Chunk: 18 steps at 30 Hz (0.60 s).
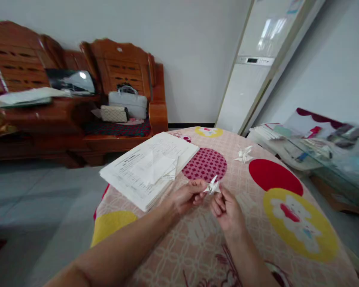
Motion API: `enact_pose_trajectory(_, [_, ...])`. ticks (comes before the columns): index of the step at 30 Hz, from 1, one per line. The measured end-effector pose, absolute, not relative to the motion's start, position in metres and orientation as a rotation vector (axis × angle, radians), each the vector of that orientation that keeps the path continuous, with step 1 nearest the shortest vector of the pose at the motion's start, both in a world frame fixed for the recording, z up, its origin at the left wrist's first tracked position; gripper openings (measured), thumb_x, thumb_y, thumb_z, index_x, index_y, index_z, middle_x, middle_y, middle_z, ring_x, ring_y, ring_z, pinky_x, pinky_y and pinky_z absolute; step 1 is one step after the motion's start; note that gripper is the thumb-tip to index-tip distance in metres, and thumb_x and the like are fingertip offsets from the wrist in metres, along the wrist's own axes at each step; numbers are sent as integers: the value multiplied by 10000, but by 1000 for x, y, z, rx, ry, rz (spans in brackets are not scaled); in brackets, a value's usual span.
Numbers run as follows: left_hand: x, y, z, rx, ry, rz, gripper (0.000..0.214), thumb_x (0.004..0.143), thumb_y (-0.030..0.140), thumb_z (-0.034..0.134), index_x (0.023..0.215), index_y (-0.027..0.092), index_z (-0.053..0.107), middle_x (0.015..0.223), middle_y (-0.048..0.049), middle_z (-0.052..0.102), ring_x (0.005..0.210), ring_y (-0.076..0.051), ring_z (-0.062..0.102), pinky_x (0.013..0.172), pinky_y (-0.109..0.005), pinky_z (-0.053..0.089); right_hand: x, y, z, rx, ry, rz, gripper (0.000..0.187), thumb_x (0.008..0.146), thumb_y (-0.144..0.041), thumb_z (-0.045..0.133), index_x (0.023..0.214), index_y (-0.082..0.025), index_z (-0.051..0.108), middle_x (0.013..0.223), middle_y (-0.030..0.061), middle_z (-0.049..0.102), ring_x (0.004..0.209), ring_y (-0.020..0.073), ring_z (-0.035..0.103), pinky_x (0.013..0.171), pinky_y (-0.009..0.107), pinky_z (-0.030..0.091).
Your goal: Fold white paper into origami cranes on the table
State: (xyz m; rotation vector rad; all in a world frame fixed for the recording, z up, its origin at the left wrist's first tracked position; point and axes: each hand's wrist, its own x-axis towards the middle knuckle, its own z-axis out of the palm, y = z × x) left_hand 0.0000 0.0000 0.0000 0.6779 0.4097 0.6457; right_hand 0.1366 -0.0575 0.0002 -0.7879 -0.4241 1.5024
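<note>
Above the patterned tablecloth (170, 247), a small white folded paper crane (212, 186) is held between my two hands. My left hand (189, 196) pinches its left side with thumb and fingers. On the opposite side, my right hand (227, 207) grips the paper between thumb and forefinger, the other fingers curled in. A pointed tip of the crane sticks up between the hands. Farther back to the right lie several similar folded paper pieces (243, 154) in a small cluster. To the left is a thick stack of printed paper (128, 175), with loose folded sheets (160, 167) on top.
Wooden armchairs (122, 59) with bags (128, 103) stand against the wall at the back left. A tall white cabinet-like unit (242, 87) is behind the table. At the right, a glass-topped side table (323, 159) carries papers and plastic bags.
</note>
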Motion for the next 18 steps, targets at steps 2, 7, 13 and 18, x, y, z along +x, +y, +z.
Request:
enact_pose_trajectory(2, [1,-1,0,659,399,639,301,692,284,784,657,115,536,561,13,499,423,-27,334,400,-153,194,137,-58,-1,-786,-410,1519,462,740,-426,725,462,-185,447,300,-99,314,235,58,292,271,188,263])
enact_pose_trajectory(7, [1,0,-3,644,367,651,303,723,300,767,664,116,534,571,13,475,495,-48,394,451,-152,262,138,-57,-2,-677,-385,1631,381,826,-397,641,542,-186,500,348,-103,315,269,57,281,293,184,279])
enact_pose_trajectory(13, [-1,4,-3,688,344,657,268,736,282,769,690,107,571,579,14,483,511,-50,396,482,-163,296,141,-57,-1,-595,-398,1620,223,810,-303,655,655,-169,566,429,-95,371,347,63,356,352,183,360])
enact_pose_trajectory(18, [0,4,-4,665,378,669,234,681,240,818,740,86,651,664,-18,590,583,-67,509,554,-181,390,146,-58,-2,-582,-429,1592,242,815,-308,665,647,-181,545,409,-109,331,324,59,296,326,171,327])
